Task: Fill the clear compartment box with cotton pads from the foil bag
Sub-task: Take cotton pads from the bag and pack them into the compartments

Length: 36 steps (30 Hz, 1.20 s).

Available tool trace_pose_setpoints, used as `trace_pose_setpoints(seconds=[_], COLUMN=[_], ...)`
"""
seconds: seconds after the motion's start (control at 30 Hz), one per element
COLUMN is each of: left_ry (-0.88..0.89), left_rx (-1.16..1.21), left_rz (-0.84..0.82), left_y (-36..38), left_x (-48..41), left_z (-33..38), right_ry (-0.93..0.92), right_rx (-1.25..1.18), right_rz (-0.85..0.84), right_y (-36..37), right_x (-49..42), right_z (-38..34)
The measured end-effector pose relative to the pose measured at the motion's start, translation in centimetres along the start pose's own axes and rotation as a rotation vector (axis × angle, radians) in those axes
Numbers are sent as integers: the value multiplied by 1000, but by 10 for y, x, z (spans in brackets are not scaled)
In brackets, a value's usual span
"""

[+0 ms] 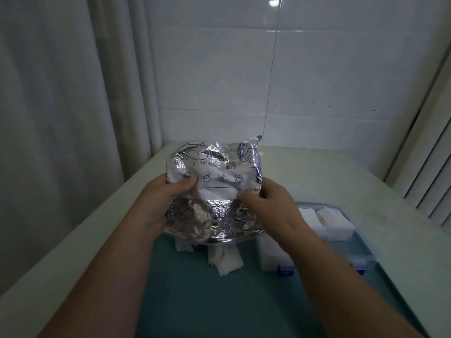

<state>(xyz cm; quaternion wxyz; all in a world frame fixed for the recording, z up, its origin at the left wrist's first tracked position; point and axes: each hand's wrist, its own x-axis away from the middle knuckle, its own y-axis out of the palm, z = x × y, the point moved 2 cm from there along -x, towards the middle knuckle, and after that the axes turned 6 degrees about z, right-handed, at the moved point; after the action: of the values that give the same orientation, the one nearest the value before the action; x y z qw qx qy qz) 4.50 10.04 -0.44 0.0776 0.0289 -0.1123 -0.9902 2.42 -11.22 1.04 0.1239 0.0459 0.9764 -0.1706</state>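
Left hand (168, 193) and right hand (266, 203) are gripping the bag (212, 167). Pads (224, 262) are spilling beneath it, beside the box (358, 258) — seemingly only partly filled.

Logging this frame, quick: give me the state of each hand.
Left hand: closed, gripping the foil bag by its left side.
Right hand: closed, pinching the bag's right side.

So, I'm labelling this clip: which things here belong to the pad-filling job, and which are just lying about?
In the job: crinkled silver foil bag, gripped by the left hand and right hand; loose white square cotton pads beneath it; clear plastic compartment box with blue latches, some pads inside.
Lying about: teal tray; white table; pale curtain; white tiled wall.
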Motion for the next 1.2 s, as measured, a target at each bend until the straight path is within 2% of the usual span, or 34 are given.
trace_pose_setpoints(seconds=[0.2, 0.33, 0.43, 0.57, 0.7, 0.8, 0.97, 1.07, 1.2], left_ry=[145, 225, 113, -16, 20, 74, 91, 28, 7], left_rx=[-91, -241, -203, -97, -78, -69, -32, -26, -141], left_rz=[159, 267, 214, 105, 112, 94, 41, 31, -12], left_y=[-1, 0, -2, -1, -1, 3, 5, 3, 6], left_x=[-3, -2, -2, 0, 0, 1, 5, 8, 12], left_z=[0, -2, -1, 0, 2, 4, 8, 12, 11], right_ry=[6, 17, 0, 11, 56, 4, 22, 66, 171], right_rx=[93, 187, 196, 181, -50, -60, -126, -161, -173], right_rz=[-95, -63, -11, -87, -116, -99, 15, 58, 27], right_y=[-4, -6, -4, -1, 2, 5, 8, 5, 3], right_x=[1, -5, -6, -2, 3, 6, 5, 3, 2], right_z=[6, 9, 10, 7, 3, -2, -6, -7, -5])
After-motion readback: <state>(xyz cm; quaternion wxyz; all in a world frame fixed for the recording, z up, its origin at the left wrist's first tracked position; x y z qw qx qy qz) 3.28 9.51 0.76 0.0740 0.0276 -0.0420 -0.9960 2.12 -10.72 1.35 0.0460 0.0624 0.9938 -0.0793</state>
